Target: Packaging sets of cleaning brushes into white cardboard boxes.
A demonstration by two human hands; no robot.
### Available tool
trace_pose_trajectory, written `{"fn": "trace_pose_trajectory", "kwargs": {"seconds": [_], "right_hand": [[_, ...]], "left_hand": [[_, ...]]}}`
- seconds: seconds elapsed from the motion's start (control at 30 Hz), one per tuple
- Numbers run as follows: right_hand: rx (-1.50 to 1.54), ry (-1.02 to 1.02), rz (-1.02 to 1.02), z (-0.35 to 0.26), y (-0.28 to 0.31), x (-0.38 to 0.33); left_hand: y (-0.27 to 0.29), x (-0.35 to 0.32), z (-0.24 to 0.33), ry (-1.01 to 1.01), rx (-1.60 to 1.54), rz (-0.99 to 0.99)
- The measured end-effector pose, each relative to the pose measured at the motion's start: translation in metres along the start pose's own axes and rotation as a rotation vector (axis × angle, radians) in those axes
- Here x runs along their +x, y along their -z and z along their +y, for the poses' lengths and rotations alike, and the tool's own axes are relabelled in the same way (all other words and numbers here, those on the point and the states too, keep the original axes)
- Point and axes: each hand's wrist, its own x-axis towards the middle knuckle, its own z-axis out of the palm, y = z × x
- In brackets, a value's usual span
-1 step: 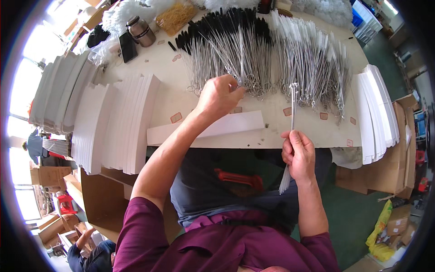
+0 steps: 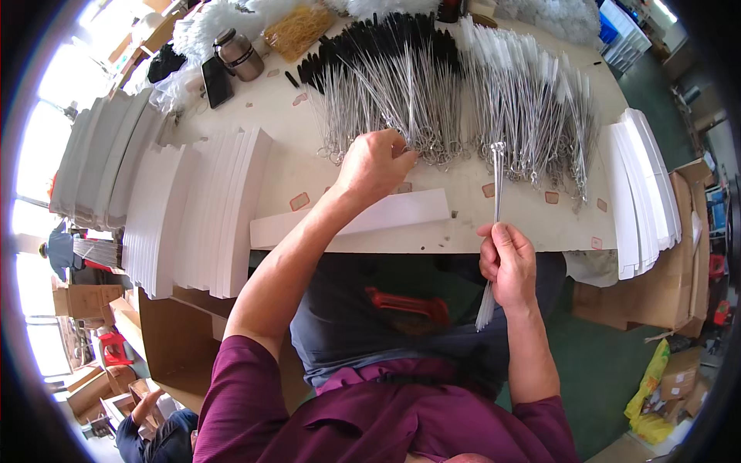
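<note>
My right hand (image 2: 509,262), near the table's front edge, is wrapped round a small bundle of thin wire straw brushes (image 2: 498,185). Their looped ends point up and away from me; the pale bristle ends hang below my fist. My left hand (image 2: 377,166) reaches to the loop ends of a big pile of black-bristled straw brushes (image 2: 386,77). Its thumb and forefinger are bent together there, and what lies between the fingertips is hidden. To the right of that pile lies another of white-bristled straw brushes (image 2: 525,100).
A long white box (image 2: 401,210) lies under my left forearm. White boxes stand stacked at the left (image 2: 216,208) and right (image 2: 641,193). Farther back are a phone (image 2: 217,82), a steel flask (image 2: 239,55) and a bag of yellowish rubber bands (image 2: 298,32).
</note>
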Motion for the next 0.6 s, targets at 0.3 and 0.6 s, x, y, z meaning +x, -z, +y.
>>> {"fn": "trace_pose_trajectory", "kwargs": {"seconds": [0.3,0.6], "right_hand": [[0.024,-0.068,-0.004,0.002,0.013,0.017],[0.189,-0.122,-0.15,-0.022,-0.023,0.098]], "left_hand": [[0.019,0.007,0.009,0.081,-0.269,-0.069],[0.048,0.006,0.025,-0.166,-0.58,0.145]]}}
